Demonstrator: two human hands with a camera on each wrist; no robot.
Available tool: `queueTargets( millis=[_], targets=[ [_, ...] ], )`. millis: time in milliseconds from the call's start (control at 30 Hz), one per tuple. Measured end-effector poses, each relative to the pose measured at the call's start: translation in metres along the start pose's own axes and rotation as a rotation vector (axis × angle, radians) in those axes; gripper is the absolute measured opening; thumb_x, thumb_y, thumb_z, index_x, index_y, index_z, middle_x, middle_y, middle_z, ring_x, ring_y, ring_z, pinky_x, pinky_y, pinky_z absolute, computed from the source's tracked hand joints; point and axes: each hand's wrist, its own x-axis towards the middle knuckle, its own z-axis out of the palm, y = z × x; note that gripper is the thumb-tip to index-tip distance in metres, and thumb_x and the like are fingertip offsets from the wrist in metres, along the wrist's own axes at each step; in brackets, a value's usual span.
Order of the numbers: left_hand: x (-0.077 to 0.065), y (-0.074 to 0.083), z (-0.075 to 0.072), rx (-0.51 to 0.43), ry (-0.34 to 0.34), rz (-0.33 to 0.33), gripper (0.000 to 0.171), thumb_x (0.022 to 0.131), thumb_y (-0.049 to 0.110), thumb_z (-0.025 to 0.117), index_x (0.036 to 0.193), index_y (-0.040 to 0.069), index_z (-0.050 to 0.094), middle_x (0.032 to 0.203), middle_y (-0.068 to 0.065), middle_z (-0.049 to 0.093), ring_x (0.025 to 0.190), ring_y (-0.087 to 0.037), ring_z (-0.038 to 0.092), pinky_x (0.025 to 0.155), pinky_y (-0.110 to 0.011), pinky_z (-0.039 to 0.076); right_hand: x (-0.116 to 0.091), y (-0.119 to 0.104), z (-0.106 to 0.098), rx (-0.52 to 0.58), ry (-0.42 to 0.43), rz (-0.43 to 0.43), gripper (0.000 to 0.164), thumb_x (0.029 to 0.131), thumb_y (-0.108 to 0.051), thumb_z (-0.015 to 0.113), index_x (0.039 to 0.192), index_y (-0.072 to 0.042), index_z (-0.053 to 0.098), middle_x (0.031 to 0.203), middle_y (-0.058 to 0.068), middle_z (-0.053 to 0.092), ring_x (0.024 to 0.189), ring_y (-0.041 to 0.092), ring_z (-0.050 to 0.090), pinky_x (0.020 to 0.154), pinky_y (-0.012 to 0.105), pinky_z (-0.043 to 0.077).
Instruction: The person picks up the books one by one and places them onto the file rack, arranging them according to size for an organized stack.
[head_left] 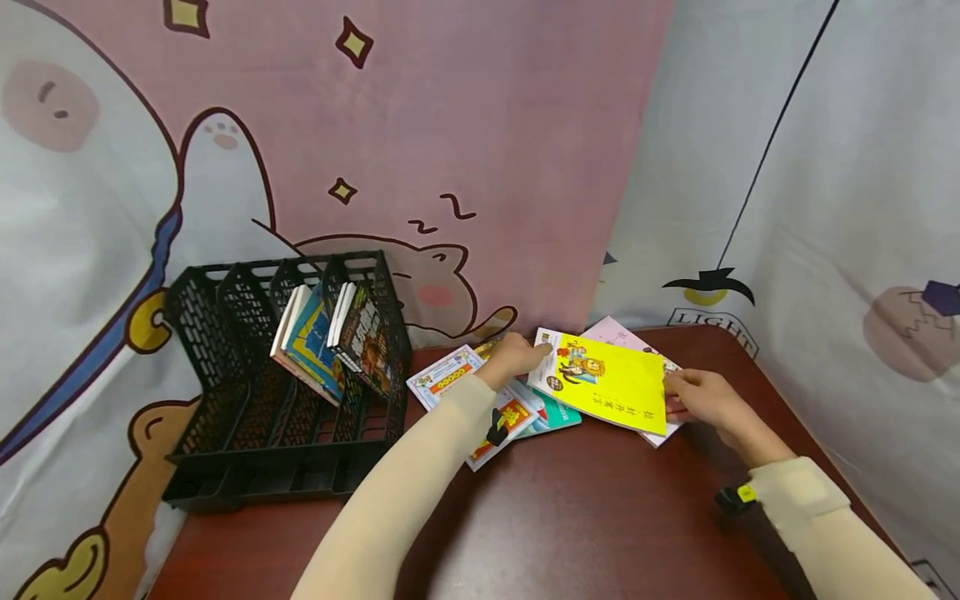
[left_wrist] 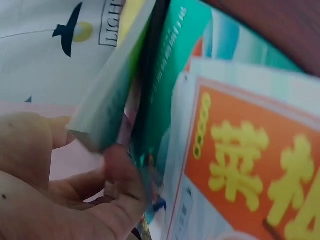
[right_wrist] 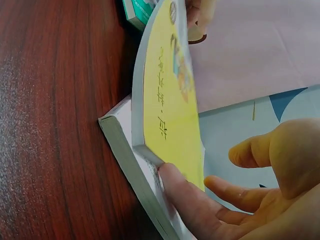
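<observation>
A yellow-covered book (head_left: pixel 615 379) with a cartoon figure is raised at a tilt over the pile on the table. At its left edge, my left hand (head_left: pixel 517 360) pinches the book; the left wrist view shows its spine (left_wrist: pixel 107 100) between thumb and fingers. My right hand (head_left: pixel 705 400) is at the opposite edge. In the right wrist view a fingertip (right_wrist: pixel 170 175) touches the yellow book's corner, while the thumb (right_wrist: pixel 255 150) stands apart from it. Beneath lies a pink-and-white book (head_left: pixel 611 332). Left of it are a green book (head_left: pixel 558 414) and an orange-and-white book (head_left: pixel 517 414).
On the left of the brown table (head_left: pixel 585 517) stands a black slotted file rack (head_left: pixel 225 400). Several books (head_left: pixel 307 342) lean in its right-hand compartments. A printed cloth (head_left: pixel 510 167) hangs behind the table and at its sides.
</observation>
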Motion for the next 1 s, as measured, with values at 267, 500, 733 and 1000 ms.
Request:
queueTargets(
  millis=[267, 500, 733, 1000],
  targets=[
    [-0.043, 0.025, 0.000, -0.188, -0.061, 0.122, 0.044, 0.116, 0.036, 0.053, 0.149, 0.007, 0.043, 0.124, -0.020, 0.063, 0.104, -0.030, 0.070, 0.098, -0.043, 0.061, -0.004, -0.003, -0.001, 0.005, -0.014, -0.020, 0.065, 0.119, -0.039, 0.045, 0.156, 0.015, 0.043, 0.133, 0.031, 0.063, 0.096, 0.025, 0.074, 0.086, 0.034, 0.068],
    [-0.067, 0.036, -0.006, -0.345, -0.056, 0.178, 0.041, 0.119, 0.033, 0.047, 0.153, 0.013, 0.037, 0.123, -0.019, 0.063, 0.093, -0.025, 0.071, 0.076, -0.037, 0.062, -0.004, -0.004, 0.002, 0.025, -0.060, -0.038, 0.071, 0.118, -0.040, 0.046, 0.161, 0.015, 0.034, 0.134, 0.031, 0.063, 0.097, 0.026, 0.073, 0.086, 0.036, 0.069],
    [-0.090, 0.030, -0.032, -0.540, -0.052, 0.255, 0.039, 0.119, 0.029, 0.048, 0.150, 0.007, 0.039, 0.123, -0.022, 0.068, 0.087, -0.022, 0.076, 0.072, -0.032, 0.064, -0.008, -0.020, 0.002, 0.065, -0.090, -0.123, 0.085, 0.117, -0.059, 0.041, 0.171, 0.004, 0.025, 0.130, 0.015, 0.070, 0.104, 0.022, 0.071, 0.086, 0.030, 0.062],
    [-0.121, 0.005, -0.060, -0.697, -0.006, 0.311, 0.037, 0.120, 0.028, 0.045, 0.148, 0.006, 0.038, 0.129, -0.025, 0.070, 0.091, -0.018, 0.077, 0.075, -0.030, 0.065, -0.031, -0.060, 0.017, 0.312, -0.184, -0.223, 0.082, 0.115, -0.059, 0.047, 0.174, -0.008, 0.023, 0.113, -0.007, 0.079, 0.096, 0.015, 0.079, 0.089, 0.034, 0.067]
  ],
)
